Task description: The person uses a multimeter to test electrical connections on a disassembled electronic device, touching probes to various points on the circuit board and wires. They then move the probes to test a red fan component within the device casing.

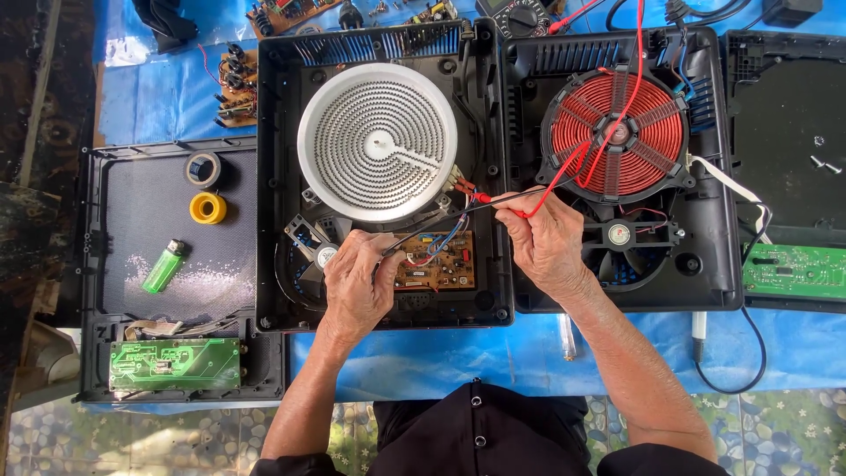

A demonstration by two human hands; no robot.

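Two opened cooker housings lie side by side on a blue sheet. The left one (pixel 282 176) holds a white round heating plate (pixel 377 141) and a brown circuit board (pixel 436 264). My left hand (pixel 359 282) grips a black probe (pixel 414 236) slanting up towards the plate's terminals (pixel 460 185). My right hand (pixel 546 242) pinches a red probe (pixel 498 201) whose tip sits at those same terminals. The right housing (pixel 714 264) carries a red copper coil (pixel 617 132) and a black fan (pixel 627 236).
A black cover panel (pixel 123 264) at left bears two tape rolls (pixel 206 187), a green lighter (pixel 164 266) and a green board (pixel 174 363). Another green board (pixel 793 269) and a black panel (pixel 789 132) lie at right. A meter (pixel 520 16) and loose parts sit at the top.
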